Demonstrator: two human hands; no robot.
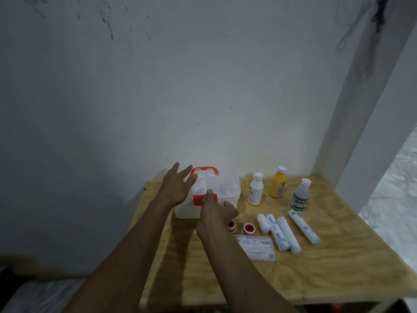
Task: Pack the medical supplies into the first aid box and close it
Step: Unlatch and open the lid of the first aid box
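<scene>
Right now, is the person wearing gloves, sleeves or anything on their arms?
No. The left hand and right hand are bare, with no gloves. Both forearms are uncovered, no sleeves in view. I see no watch, rings or bracelets.

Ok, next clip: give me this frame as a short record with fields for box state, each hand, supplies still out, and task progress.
box: first aid box, lid shut, red handle up, on the wooden table
left hand: left hand open, spread at the box's left side
right hand: right hand, thumb on the red latch
bottles out: white bottle, yellow bottle, clear bottle
other supplies out: four bandage rolls, two tape rolls, flat packet
progress: nothing visibly packed yet
</scene>
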